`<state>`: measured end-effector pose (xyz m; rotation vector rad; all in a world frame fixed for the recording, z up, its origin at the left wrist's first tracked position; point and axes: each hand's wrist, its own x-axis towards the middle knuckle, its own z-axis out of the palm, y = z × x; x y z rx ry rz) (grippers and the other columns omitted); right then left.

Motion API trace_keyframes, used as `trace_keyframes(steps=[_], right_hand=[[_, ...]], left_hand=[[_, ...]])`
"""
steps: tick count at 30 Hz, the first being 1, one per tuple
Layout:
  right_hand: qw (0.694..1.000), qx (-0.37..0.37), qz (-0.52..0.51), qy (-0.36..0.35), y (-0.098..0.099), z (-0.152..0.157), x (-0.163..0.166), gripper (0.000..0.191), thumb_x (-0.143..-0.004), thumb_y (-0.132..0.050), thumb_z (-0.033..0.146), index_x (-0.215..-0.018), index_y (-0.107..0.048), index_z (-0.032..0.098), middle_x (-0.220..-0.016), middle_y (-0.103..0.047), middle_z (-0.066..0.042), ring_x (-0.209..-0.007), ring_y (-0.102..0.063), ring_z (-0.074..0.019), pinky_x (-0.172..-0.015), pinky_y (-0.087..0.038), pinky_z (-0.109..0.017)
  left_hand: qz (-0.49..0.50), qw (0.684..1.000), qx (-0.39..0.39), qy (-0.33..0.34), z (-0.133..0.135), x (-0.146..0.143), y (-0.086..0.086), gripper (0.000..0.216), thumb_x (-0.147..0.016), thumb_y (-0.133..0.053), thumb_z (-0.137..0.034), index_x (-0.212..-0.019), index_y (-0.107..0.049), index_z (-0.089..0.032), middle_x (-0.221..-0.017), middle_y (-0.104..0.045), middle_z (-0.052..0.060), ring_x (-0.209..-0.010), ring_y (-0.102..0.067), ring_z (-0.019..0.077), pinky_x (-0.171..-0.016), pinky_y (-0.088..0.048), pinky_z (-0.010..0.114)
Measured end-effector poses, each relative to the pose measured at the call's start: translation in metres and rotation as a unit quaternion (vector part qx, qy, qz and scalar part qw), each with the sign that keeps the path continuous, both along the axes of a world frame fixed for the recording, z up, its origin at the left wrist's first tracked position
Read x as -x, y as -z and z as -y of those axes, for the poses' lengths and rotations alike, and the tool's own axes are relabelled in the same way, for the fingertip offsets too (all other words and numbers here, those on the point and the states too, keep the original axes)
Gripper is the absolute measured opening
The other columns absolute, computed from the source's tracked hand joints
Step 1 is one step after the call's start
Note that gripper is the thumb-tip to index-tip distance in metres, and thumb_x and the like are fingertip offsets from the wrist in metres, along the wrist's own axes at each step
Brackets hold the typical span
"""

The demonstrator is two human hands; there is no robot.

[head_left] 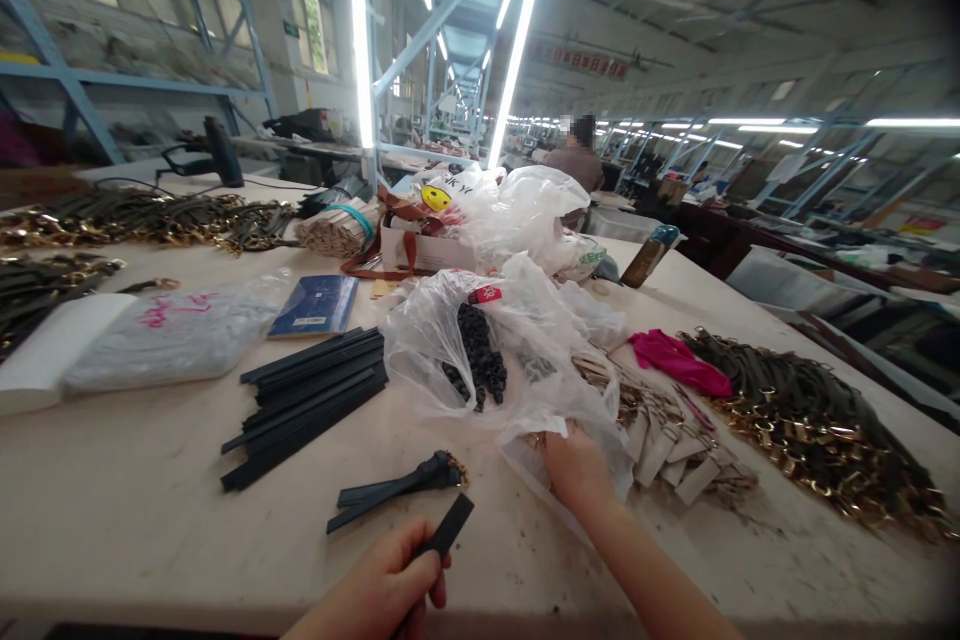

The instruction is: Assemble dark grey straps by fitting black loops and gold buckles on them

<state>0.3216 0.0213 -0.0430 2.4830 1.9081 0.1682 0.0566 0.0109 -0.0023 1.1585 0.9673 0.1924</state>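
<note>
My left hand [401, 570] is closed on a dark strap [453, 522], whose flat end sticks up past the thumb. Just beyond it, a small bunch of dark straps [401, 488] with gold-coloured metal at one end rests on the table. My right hand [576, 465] reaches into the mouth of a clear plastic bag [517, 455]; its fingertips are hidden there, so what they touch cannot be seen. Behind, an open plastic bag [420, 350] contains small black pieces [480, 360]. A stack of long dark strips [307, 405] lies to the left.
Beige straps [660, 430], a pink cloth [681, 362] and a heap of dark straps with gold buckles [810, 430] lie on the right. A blue booklet [313, 306] and a filled plastic bag [176, 330] are on the left. A bottle [649, 256] stands farther back. A person [577, 160] is beyond the table.
</note>
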Motion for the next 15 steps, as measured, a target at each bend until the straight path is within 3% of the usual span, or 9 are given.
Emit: trace_keyframes(steps=[7, 10, 12, 15], right_hand=[[0.999, -0.007, -0.028, -0.018, -0.008, 0.004, -0.011, 0.021, -0.084, -0.043, 0.014, -0.084, -0.064, 0.013, -0.082, -0.065, -0.013, -0.072, -0.061, -0.0221, -0.061, -0.039, -0.029], [0.993, -0.030, -0.114, -0.025, -0.021, 0.019, 0.008, 0.019, -0.084, -0.044, 0.019, -0.078, -0.061, 0.017, -0.077, -0.064, -0.007, -0.070, -0.059, -0.0195, -0.062, -0.039, -0.028], [0.965, -0.063, -0.252, -0.026, -0.031, 0.029, 0.029, 0.015, -0.081, -0.048, 0.025, -0.071, -0.058, 0.019, -0.069, -0.062, -0.004, -0.066, -0.057, -0.0178, -0.061, -0.039, -0.027], [0.892, -0.068, -0.442, -0.063, -0.043, 0.037, 0.064, 0.019, -0.079, -0.049, 0.031, -0.067, -0.057, 0.019, -0.062, -0.057, -0.001, -0.059, -0.052, -0.0154, -0.056, -0.037, -0.025]], left_hand=[[-0.015, 1.000, -0.015, 0.014, -0.007, 0.002, 0.007, 0.022, -0.067, -0.042, -0.039, -0.077, -0.044, -0.019, -0.061, -0.052, -0.006, -0.035, -0.034, 0.0039, -0.034, -0.018, 0.017], [-0.022, 0.999, -0.043, -0.001, -0.010, -0.001, 0.009, 0.025, -0.070, -0.043, -0.042, -0.077, -0.045, -0.018, -0.061, -0.050, -0.006, -0.035, -0.033, 0.0038, -0.035, -0.020, 0.017], [-0.011, 0.998, -0.064, -0.016, -0.012, -0.008, 0.008, 0.031, -0.071, -0.045, -0.047, -0.081, -0.046, -0.017, -0.061, -0.048, -0.006, -0.036, -0.033, 0.0037, -0.035, -0.021, 0.018], [0.035, 0.995, -0.079, -0.045, -0.016, -0.017, 0.005, 0.043, -0.070, -0.049, -0.057, -0.086, -0.046, -0.017, -0.061, -0.046, -0.006, -0.037, -0.032, 0.0031, -0.036, -0.021, 0.018]])
